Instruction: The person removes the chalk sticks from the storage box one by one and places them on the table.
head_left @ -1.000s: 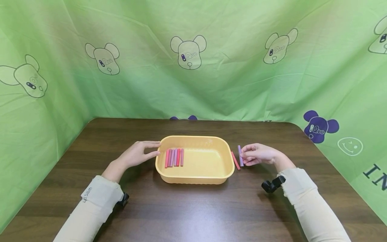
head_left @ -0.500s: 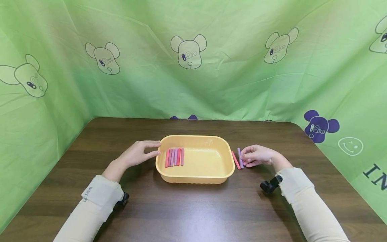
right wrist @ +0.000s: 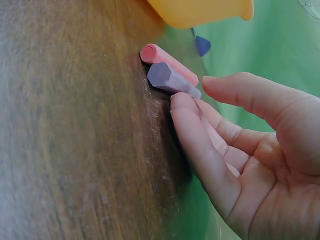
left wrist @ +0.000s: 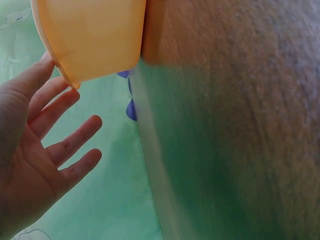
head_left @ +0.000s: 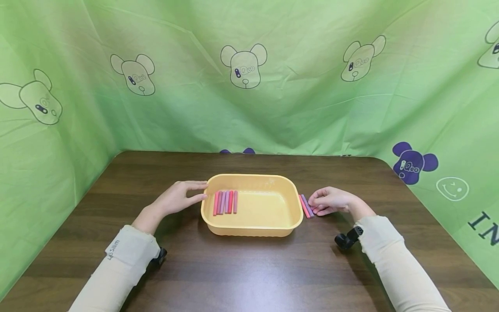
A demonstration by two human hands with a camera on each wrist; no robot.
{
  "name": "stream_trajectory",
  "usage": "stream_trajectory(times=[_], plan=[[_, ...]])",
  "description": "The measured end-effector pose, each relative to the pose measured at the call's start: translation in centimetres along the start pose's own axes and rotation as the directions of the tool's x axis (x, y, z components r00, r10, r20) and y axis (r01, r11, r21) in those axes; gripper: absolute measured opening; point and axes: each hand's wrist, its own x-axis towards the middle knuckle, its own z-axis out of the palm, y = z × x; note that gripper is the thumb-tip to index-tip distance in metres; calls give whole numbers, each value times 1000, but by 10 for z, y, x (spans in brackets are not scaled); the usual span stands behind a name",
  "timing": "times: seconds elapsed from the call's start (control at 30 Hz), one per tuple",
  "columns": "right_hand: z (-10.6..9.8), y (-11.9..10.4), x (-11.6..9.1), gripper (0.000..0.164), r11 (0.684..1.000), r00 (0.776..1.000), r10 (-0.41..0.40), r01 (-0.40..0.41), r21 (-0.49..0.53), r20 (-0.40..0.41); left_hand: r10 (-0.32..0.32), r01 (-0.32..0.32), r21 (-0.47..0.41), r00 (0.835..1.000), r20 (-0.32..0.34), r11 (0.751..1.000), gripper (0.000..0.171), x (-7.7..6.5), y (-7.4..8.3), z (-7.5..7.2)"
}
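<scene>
A yellow plastic basin (head_left: 249, 232) stands mid-table with several pink and purple sticks (head_left: 225, 203) side by side at its left end. The left hand (head_left: 177, 198) rests thumb and fingertips on the basin's left rim, fingers fairly straight. To the basin's right, a purple stick (right wrist: 167, 80) with a faceted end lies alongside a pinkish-red stick (right wrist: 172, 65) on the table. The right hand (head_left: 329, 200) is at the purple stick: fingertips touch its far end, and in the right wrist view a small gap shows between thumb and stick.
The brown wooden table (head_left: 241, 277) reaches back to a green curtain (head_left: 245, 117) printed with mouse heads. A black wrist camera (head_left: 350, 238) hangs under the right cuff, low over the table.
The right hand has lowered the purple stick from nearly upright in view to a slant against the pinkish-red stick. The left hand and the basin have stayed in place.
</scene>
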Motion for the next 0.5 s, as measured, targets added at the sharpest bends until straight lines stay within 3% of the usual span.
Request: stream_trajectory(times=[0.23, 0.5], plan=[[-2, -6, -6, 21, 1000, 1000, -16, 17, 5, -4, 13, -13, 0, 1000, -12, 1000, 46, 0, -1, 0], [-4, -30, -15, 34, 996, 996, -88, 88, 19, 4, 6, -6, -2, 1000, -9, 1000, 45, 0, 0, 0]])
